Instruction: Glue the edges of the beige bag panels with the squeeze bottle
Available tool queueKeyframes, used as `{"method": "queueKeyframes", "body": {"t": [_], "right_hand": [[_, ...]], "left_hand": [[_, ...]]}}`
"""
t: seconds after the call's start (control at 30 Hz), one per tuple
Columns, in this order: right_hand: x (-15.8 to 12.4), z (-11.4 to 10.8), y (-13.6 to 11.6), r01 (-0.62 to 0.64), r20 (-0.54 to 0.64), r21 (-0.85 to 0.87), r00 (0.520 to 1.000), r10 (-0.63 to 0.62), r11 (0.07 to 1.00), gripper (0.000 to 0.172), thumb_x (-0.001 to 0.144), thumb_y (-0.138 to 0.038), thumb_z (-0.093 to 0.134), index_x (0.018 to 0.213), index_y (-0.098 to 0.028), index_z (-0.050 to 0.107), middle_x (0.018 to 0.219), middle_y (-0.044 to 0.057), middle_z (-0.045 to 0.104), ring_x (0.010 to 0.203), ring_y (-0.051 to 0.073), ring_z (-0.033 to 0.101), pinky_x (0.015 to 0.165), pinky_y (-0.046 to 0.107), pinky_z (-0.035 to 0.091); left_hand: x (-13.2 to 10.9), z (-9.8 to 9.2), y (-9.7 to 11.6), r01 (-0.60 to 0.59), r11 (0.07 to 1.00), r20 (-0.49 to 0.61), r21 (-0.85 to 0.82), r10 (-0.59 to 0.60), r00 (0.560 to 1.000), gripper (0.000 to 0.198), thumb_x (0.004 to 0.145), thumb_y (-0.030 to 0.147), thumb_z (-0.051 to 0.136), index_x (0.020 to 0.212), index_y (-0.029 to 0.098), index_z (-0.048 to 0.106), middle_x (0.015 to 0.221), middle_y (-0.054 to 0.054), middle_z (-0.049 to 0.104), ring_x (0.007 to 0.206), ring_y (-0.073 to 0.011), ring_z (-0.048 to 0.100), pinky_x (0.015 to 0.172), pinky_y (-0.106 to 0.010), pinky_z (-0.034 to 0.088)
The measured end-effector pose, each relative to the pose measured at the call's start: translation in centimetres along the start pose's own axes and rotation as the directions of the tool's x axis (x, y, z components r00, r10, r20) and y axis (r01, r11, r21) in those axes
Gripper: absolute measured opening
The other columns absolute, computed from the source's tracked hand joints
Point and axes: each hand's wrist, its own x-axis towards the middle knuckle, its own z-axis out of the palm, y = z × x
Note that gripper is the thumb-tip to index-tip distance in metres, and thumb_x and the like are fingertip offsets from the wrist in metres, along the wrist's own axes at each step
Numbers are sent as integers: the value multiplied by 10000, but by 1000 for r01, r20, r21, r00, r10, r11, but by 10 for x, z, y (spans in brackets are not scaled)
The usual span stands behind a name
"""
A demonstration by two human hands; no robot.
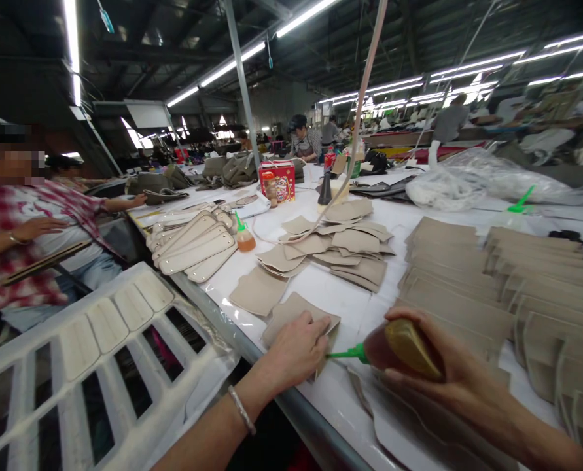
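My right hand [448,373] is closed around a squeeze bottle [403,347] of amber liquid, tilted on its side. Its thin green nozzle [345,354] points left, with the tip close to the fingers of my left hand [298,350]. That left hand is closed on a flat beige piece [291,311], leather-like, by the table's near edge; its fingertips are partly hidden. Beyond it lies a loose pile of similar beige pieces [360,239]. Under and beside my right hand are more beige pieces [413,412], and overlapping rows of them [448,288] spread to the right.
A white slotted rack [119,353] stands at left, with a person in a checked shirt [70,209] behind it. Stitched strips [197,245], a second green-tipped bottle [245,237], a red box [284,180] and plastic bags [462,180] lie farther back. A hose [364,85] hangs over the table.
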Motion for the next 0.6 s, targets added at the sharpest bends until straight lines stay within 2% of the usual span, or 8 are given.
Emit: {"method": "queueKeyframes", "body": {"t": [0.3,0.47,0.6], "right_hand": [[4,-5,3,-22,-4,-13,1000,22,1000,473,850,-500,638,1216,-300,414,1099,44,603,949,274,610,818,376,500],[0,-3,2,37,36,-19,999,-36,999,434,857,-454,640,1204,-316,417,1078,11,607,941,240,616,813,319,508],[11,-6,11,55,-36,-70,998,-58,996,444,862,-474,637,1206,-296,418,1026,18,612,855,236,627,778,338,507]], "left_hand": [[0,0,0,-17,999,-4,-37,17,1000,401,962,283,315,1312,307,509,942,-27,537,856,-197,603,778,-294,455],[0,1,0,-13,999,-8,-32,12,1000,399,960,287,319,1311,304,506,933,-25,535,840,-199,601,779,-304,456],[1,2,-1,-22,999,-3,-48,22,1000,388,960,287,313,1288,306,520,924,-23,530,850,-205,601,766,-306,456]]}}
